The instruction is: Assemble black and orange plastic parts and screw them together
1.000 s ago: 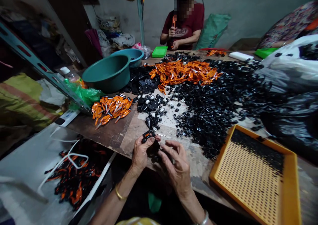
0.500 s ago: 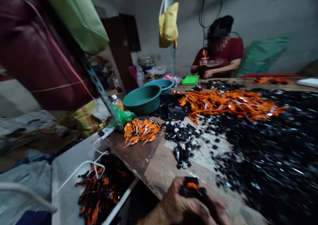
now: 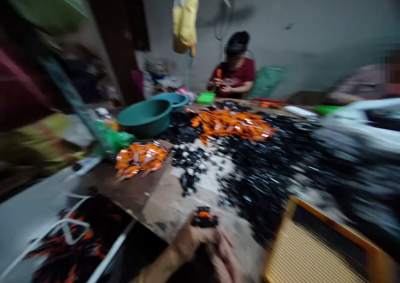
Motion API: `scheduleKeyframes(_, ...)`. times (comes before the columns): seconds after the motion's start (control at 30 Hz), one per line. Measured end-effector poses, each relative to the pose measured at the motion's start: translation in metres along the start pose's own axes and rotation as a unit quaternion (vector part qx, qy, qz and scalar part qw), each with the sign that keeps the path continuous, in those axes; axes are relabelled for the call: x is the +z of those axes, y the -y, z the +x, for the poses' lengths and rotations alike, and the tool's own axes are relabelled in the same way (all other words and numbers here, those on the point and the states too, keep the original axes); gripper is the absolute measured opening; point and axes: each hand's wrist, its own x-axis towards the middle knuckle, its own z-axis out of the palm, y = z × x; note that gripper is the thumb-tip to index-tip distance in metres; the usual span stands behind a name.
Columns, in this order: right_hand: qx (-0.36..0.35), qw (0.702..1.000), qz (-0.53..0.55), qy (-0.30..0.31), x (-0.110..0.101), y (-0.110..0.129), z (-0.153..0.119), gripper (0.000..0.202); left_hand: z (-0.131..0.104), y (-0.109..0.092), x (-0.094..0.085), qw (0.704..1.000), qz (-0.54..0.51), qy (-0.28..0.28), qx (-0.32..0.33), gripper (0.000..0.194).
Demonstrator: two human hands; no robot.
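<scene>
At the lower middle, over the near table edge, my left hand (image 3: 189, 238) is closed on a small black and orange part (image 3: 204, 217). My right hand (image 3: 225, 249) is closed beside it, against the same part; blur hides its fingertips. Beyond my hands lies a scatter of small black and white pieces (image 3: 189, 156). A pile of orange parts (image 3: 142, 158) sits to the left, and a larger orange pile (image 3: 234, 125) lies farther back. Black parts (image 3: 259, 183) cover much of the table to the right.
A green basin (image 3: 145, 118) and a blue basin (image 3: 176, 100) stand at the back left. A yellow-framed ribbed tray (image 3: 312, 249) is at the lower right. Below the left table edge is a bin of black and orange parts (image 3: 75, 245). Two people sit across the table.
The view has swung right, bringing the yellow-framed tray and a second person into sight. My hands appear farther left and still hold the black and orange part.
</scene>
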Motion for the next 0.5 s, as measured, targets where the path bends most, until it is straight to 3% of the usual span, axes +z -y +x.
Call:
scheduleKeyframes(0.1,0.038,0.999,0.010,-0.025,-0.036,0.020,-0.019,0.046,0.005,0.000,0.002,0.998,-0.032,0.049,0.028,0.037)
scheduleKeyframes(0.2,0.050,0.994,0.085,-0.036,-0.045,0.037,-0.015,0.047,0.017,0.008,0.002,0.995,-0.047,0.081,0.026,0.031)
scheduleKeyframes(0.27,0.054,0.995,0.071,-0.054,-0.049,0.042,-0.011,0.042,0.022,0.013,0.007,0.995,-0.052,0.088,0.004,0.027)
scheduleKeyframes(0.4,0.031,0.993,-0.083,-0.081,-0.068,0.046,-0.025,0.028,0.027,0.015,0.021,0.995,-0.051,0.075,-0.047,0.035)
scheduleKeyframes(0.5,-0.035,0.958,-0.214,-0.188,-0.114,0.054,-0.052,0.048,0.034,0.013,0.021,0.993,-0.082,0.055,-0.069,0.034)
